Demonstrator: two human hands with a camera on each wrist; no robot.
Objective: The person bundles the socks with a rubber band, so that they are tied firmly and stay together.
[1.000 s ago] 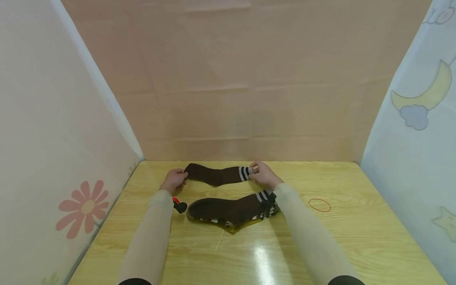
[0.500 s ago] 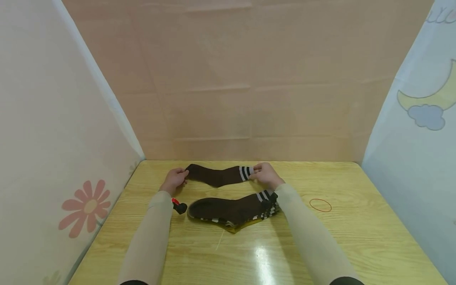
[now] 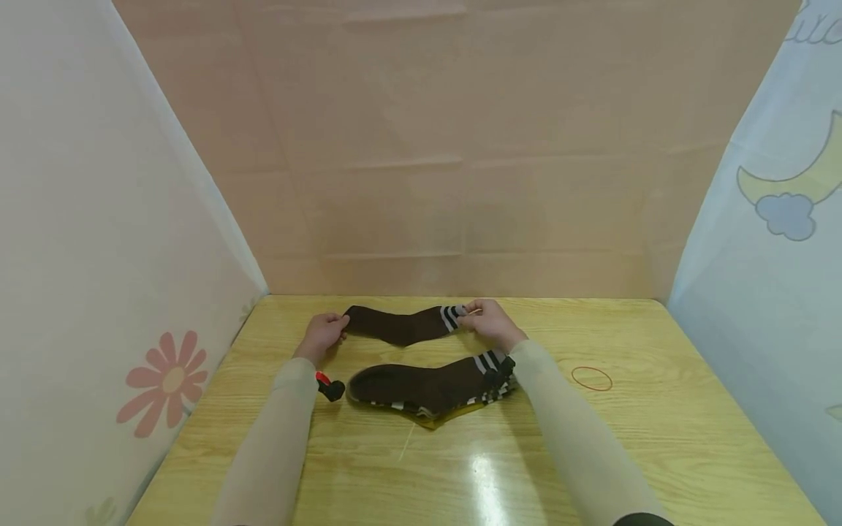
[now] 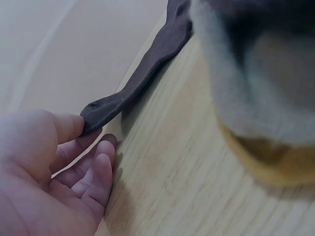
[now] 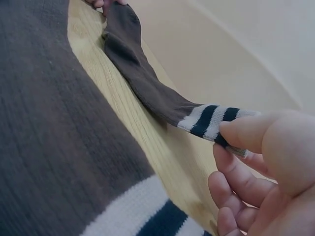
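A dark brown sock (image 3: 401, 328) with a striped cuff stretches between both hands near the table's far edge. My left hand (image 3: 321, 334) pinches its toe end between thumb and forefinger; the left wrist view shows the toe (image 4: 101, 114) in that pinch. At the other end my right hand (image 3: 492, 322) pinches the black and light-grey striped cuff (image 5: 209, 120). Closer to me lies a stack of socks (image 3: 427, 387), a brown one with a striped cuff on top. Edges of patterned and mustard-yellow socks show below it.
A thin red loop (image 3: 592, 378) lies on the wooden table (image 3: 658, 438) to the right. A small black and red object (image 3: 330, 387) sits at the left wrist. A plain backdrop (image 3: 460, 183) rises behind the table, and printed cloth walls flank it.
Both hands keep their hold on the sock, which shifts very slightly. Its striped cuff has bent a little at the right hand. The sock stack stays in place.
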